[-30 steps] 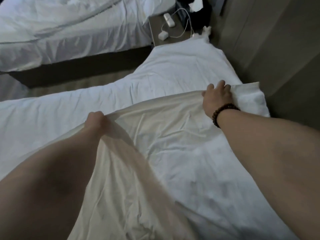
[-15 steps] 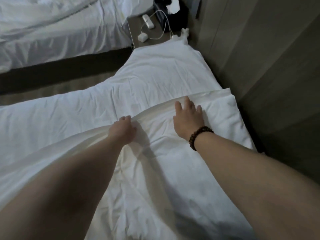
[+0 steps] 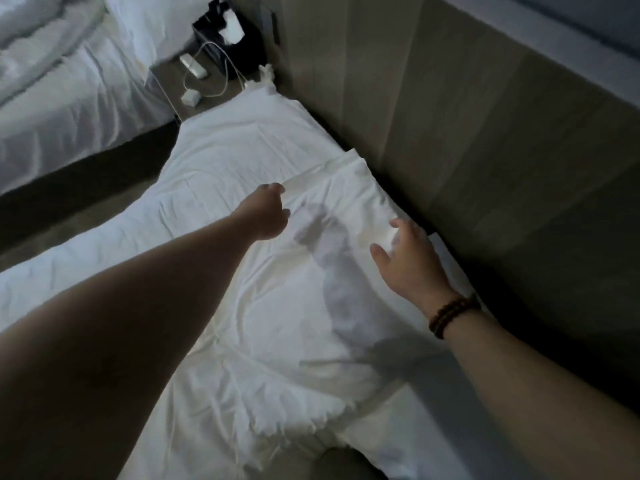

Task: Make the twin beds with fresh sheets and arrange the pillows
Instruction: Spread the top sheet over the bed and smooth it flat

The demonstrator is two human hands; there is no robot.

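Near bed [image 3: 426, 441] runs from the bottom of the frame up to the corner by the wood wall panel [image 3: 450, 116]. White bedding [image 3: 242, 150] lies crumpled across it, with one bunched corner poking up at the far end.

Cream sheet [image 3: 294, 323] sits on top of that bedding and is wrinkled. Its folded far edge runs across the bed toward the panel, and its wall-side edge lies just beside the panel.

Our left hand [image 3: 268, 213] is stretched out over the bed, fingers curled, right at the sheet's folded far edge. The back of the hand faces us, so we can't tell whether it pinches the cloth or holds nothing.

Our right hand [image 3: 412, 261] is wide, fingers spread and relaxed, nothing in it. It's over the wall-side part of the sheet, near the panel. It's motion-blurred, so we can't tell whether it touches the sheet. Bead bracelet [image 3: 453, 315] is on that wrist.

Far bed [image 3: 52, 98] is upper left with rumpled white covers. A strip of dark floor [image 3: 86, 188] separates the two beds.

Desk [image 3: 166, 77] stands between the bed heads against the wall. On it:
- a white charger [image 3: 192, 96] with its cable [image 3: 223, 69] looping up
- a white remote [image 3: 194, 65]
- a black tissue box [image 3: 225, 32] with a tissue sticking out
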